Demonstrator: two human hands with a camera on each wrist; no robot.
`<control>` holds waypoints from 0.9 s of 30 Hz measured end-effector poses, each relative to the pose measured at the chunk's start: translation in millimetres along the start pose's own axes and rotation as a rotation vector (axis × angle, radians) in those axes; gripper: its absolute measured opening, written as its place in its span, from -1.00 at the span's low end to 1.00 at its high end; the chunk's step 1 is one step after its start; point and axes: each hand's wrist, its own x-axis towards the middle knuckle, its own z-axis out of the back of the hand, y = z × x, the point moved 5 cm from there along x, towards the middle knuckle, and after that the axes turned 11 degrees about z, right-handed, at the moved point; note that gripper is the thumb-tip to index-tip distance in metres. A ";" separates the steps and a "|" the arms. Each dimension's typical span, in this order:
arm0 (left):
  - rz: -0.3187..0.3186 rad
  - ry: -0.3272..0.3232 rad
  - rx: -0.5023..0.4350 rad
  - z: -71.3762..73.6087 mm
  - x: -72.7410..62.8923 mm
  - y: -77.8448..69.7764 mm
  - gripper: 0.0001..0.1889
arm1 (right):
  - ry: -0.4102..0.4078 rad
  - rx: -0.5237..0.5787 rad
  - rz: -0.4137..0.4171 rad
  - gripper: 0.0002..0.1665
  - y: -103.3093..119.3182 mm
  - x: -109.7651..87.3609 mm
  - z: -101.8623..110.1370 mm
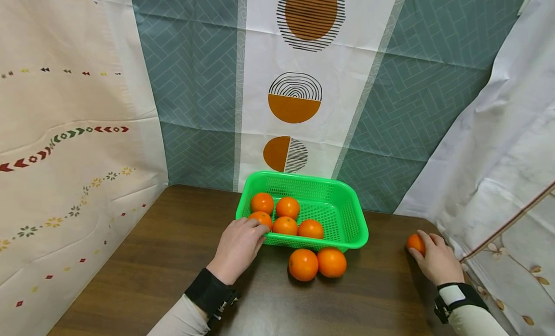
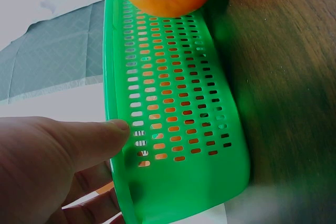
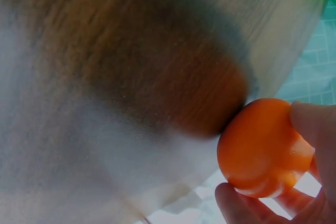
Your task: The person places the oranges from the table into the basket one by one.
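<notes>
Green slotted basket [image 1: 326, 212] is gripped by left hand [image 1: 240, 247], round orange [image 3: 262, 148] by right hand [image 1: 438, 261].

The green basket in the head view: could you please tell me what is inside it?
Five oranges lie inside the green basket. The left hand partly covers the front-left orange, and the near rim hides the front row's undersides.

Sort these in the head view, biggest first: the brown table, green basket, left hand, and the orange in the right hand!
1. Brown table
2. Green basket
3. Left hand
4. Orange in the right hand, partly covered; what shows looks smallest
</notes>
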 end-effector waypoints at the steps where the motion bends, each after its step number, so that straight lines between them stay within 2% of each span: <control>1: 0.000 0.000 0.001 0.1 0.1 -0.1 -0.80 | -0.007 0.001 0.004 -0.27 0.2 0.1 0.0; 11: 0.005 0.012 0.004 -0.3 1.0 0.1 -0.81 | -0.037 -0.003 0.023 -0.30 0.1 -0.2 -1.9; 27: 0.007 0.024 0.006 -0.5 1.8 0.7 -0.79 | 0.002 -0.001 -0.002 -0.31 3.6 0.3 -0.2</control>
